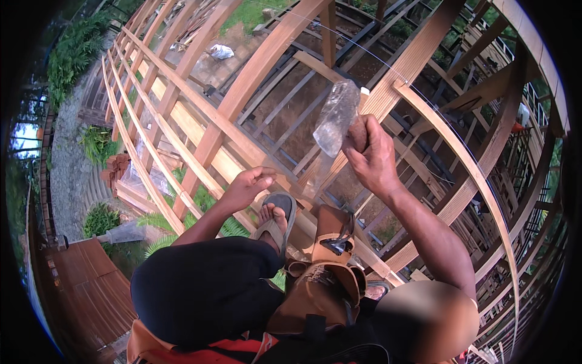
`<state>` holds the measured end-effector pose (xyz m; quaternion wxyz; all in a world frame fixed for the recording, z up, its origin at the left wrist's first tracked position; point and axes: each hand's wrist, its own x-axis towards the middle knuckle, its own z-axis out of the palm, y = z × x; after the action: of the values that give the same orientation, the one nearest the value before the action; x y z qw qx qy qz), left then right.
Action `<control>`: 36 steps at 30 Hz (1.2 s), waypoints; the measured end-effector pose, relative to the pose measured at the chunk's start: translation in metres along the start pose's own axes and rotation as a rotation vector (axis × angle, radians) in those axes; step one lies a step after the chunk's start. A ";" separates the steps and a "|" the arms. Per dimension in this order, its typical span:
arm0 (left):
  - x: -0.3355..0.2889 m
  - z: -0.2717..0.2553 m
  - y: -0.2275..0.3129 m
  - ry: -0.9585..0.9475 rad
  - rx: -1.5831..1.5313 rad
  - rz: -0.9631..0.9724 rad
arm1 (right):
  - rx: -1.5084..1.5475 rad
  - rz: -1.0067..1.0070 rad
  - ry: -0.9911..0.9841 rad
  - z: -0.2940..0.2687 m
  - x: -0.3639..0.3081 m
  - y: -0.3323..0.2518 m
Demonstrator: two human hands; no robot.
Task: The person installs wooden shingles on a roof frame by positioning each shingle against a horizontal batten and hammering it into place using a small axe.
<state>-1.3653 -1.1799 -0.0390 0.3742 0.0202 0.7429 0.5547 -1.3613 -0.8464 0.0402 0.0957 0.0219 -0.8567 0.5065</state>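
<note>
My right hand [373,158] is raised at the centre right, wrapped round the handle of a hatchet. The hatchet's broad grey metal head [337,118] hangs above the timber frame, its flared edge turned to the lower left. My left hand [245,188] is lower and to the left, over a long wooden beam [242,141], with fingers curled in and thumb along them. Whether anything small sits between those fingers cannot be made out. My sandalled foot [276,215] rests on timber just right of my left hand.
Below my body hangs a brown leather tool pouch [318,291]. Thin battens [142,121] and rafters [254,73] spread left, with ground far beneath. A string [364,48] crosses toward a wide beam [418,48]. A rusty metal roof [91,285] lies lower left.
</note>
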 end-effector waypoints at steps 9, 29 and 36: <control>-0.037 -0.014 -0.009 0.247 -0.061 0.088 | 0.252 0.214 0.229 0.086 -0.005 0.028; 0.014 -0.009 0.008 -0.103 0.726 0.180 | 0.140 0.395 0.161 0.046 -0.061 0.058; 0.019 -0.013 -0.017 -0.150 0.709 0.341 | 0.134 0.460 -0.396 0.029 -0.072 0.079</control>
<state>-1.3798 -1.1880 -0.0623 0.2999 0.3114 0.8448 0.3152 -1.3051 -0.8378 -0.0557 -0.1919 -0.0681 -0.8059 0.5559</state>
